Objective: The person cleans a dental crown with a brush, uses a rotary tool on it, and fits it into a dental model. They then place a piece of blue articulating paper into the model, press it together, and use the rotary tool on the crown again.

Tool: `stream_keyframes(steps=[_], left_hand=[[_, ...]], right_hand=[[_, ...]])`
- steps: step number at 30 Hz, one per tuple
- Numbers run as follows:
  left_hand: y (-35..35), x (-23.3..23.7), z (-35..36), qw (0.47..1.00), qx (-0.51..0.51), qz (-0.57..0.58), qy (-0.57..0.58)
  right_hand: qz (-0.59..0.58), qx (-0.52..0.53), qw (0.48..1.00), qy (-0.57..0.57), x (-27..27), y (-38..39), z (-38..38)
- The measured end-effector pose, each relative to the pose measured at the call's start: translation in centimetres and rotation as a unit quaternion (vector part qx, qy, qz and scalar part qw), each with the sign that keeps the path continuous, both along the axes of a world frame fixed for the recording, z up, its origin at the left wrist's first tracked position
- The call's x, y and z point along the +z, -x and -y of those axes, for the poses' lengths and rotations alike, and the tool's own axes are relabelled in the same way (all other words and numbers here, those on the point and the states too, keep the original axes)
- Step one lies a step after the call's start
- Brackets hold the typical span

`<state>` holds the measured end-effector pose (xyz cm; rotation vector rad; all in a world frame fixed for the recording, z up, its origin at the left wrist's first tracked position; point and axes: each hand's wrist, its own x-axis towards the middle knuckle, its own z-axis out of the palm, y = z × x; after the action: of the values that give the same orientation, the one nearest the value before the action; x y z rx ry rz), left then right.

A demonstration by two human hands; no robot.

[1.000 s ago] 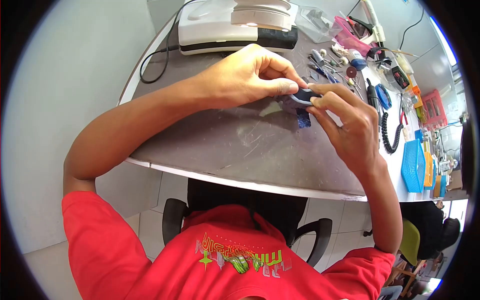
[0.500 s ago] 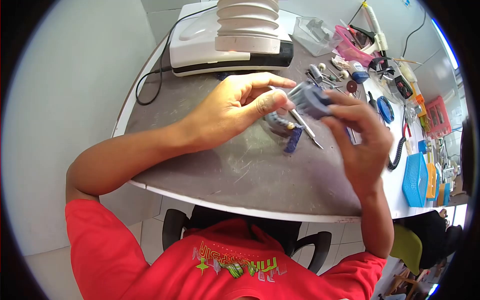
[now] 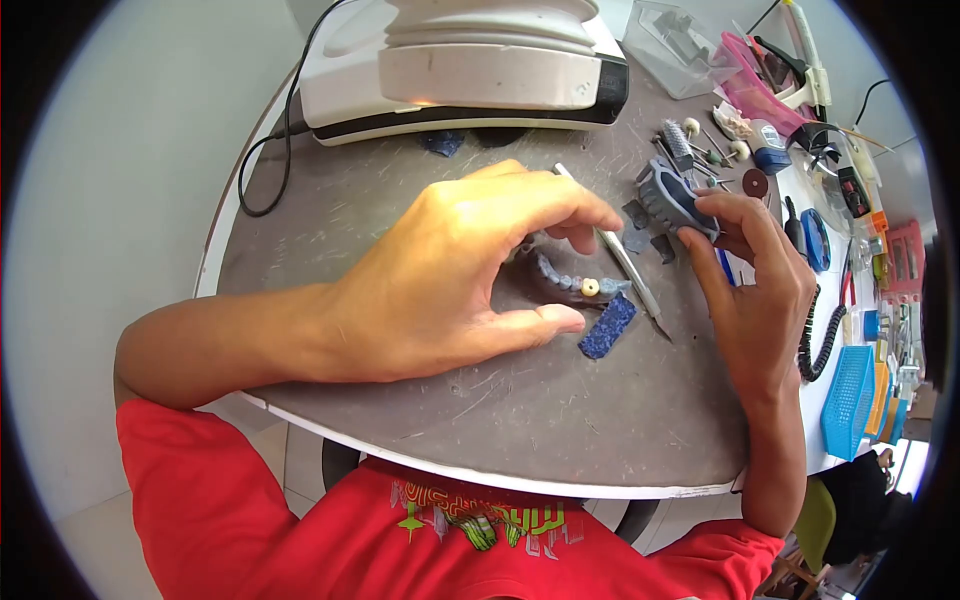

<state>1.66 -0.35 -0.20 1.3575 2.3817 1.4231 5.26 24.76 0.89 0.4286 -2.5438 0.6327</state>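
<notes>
My left hand (image 3: 465,275) is open, thumb and fingers spread in a C, holding nothing. Its fingers reach partly over a grey dental model (image 3: 562,284) on the table, which bears one cream-coloured tooth; my hand hides the model's left side. In my right hand (image 3: 752,275), thumb and fingers pinch a second grey dental model (image 3: 672,200) by its right end, tilted with its teeth to the lower left. Between the two models lies a slim white-handled tool (image 3: 632,268) with a pointed tip. A speckled blue strip (image 3: 608,326) touches the lower model's right end.
A ribbed white suction hose (image 3: 490,70) hangs before a white machine (image 3: 340,95) at the back. Small rotary burs (image 3: 712,155), dark scraps (image 3: 662,248) and a brown disc (image 3: 755,184) lie behind my right hand. At right stand a pink basket (image 3: 750,85) and a blue basket (image 3: 848,400).
My hands have moved apart. The left came down and opened toward the lower model; the right carried the held model rightward. The view has shifted closer to the table.
</notes>
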Motion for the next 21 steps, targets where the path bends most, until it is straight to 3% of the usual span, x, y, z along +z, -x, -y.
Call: stream_keyframes(steps=[2,4,8,10,21], left_hand=[[0.2,-0.1,-0.1,1.000,-0.005,-0.022,0.007],[0.3,-0.2,-0.3,0.999,-0.009,-0.044,0.013],[0.0,-0.5,-0.7,0.998,0.022,-0.051,0.017],[-0.1,-0.5,-0.8,0.998,0.028,-0.058,0.022],[-0.1,-0.6,-0.8,0.998,0.027,-0.057,-0.004]], right_hand=[[0.009,-0.012,1.000,-0.023,0.1,-0.1,-0.1],[-0.100,0.027,0.986,-0.128,0.5,0.1,-0.1],[-0.104,0.046,0.982,-0.151,1.2,-1.2,0.8],[-0.045,0.105,0.976,-0.186,1.5,-1.7,1.6],[-0.020,0.149,0.978,-0.143,0.3,-1.6,2.2]])
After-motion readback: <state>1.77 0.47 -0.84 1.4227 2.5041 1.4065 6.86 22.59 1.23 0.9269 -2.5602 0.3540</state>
